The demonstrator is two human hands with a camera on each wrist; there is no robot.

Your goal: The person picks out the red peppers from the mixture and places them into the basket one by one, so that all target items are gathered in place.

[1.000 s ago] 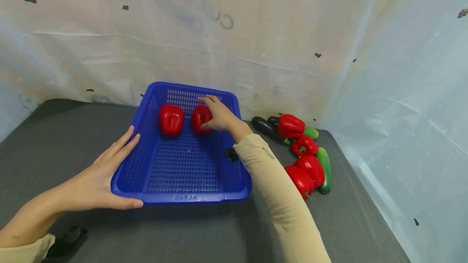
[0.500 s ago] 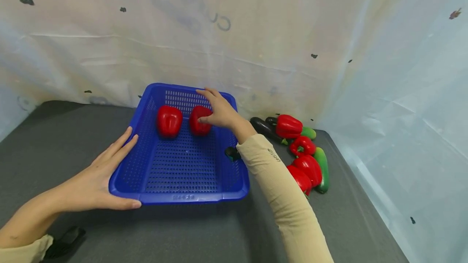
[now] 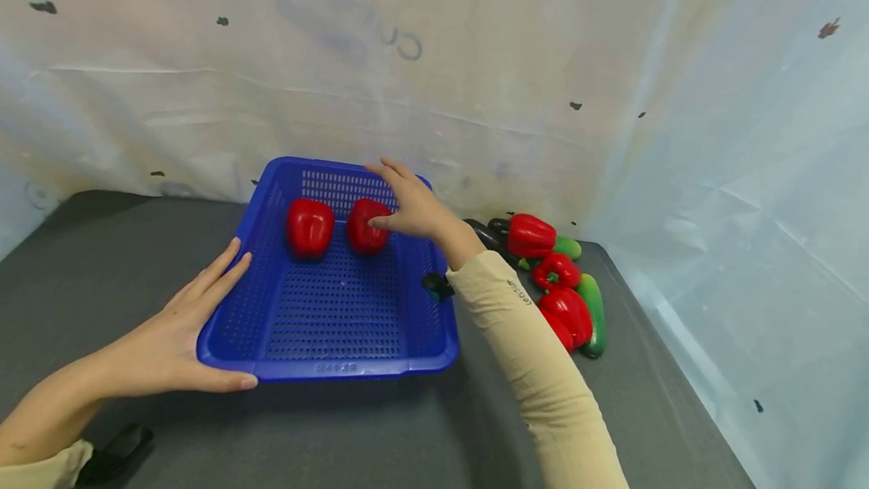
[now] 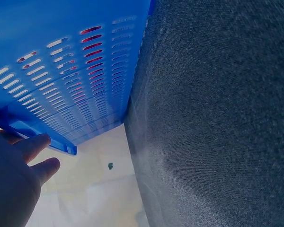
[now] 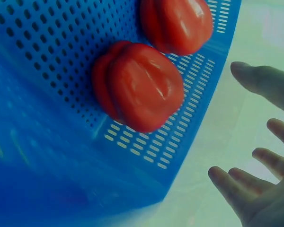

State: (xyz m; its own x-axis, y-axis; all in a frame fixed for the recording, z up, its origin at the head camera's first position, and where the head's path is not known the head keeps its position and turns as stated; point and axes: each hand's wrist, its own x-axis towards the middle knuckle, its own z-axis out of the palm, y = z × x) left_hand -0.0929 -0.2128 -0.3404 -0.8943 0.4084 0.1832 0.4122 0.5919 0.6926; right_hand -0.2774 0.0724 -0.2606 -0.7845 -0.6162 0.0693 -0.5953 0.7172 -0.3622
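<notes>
Left hand (image 3: 173, 342) spread against corner of basket (image 3: 333, 370); right hand (image 3: 416, 204) loose, holding nothing. If it dips, nearby pepper (image 3: 363, 234) may roll.

Pale sheeting (image 3: 475, 36) behind grey tabletop (image 3: 326, 436)

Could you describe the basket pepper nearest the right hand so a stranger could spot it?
In the head view, find the blue basket. Toward its far side lies a red pepper, right of its red neighbour. It is the one partly hidden behind the right hand; the neighbour shows whole.
</notes>
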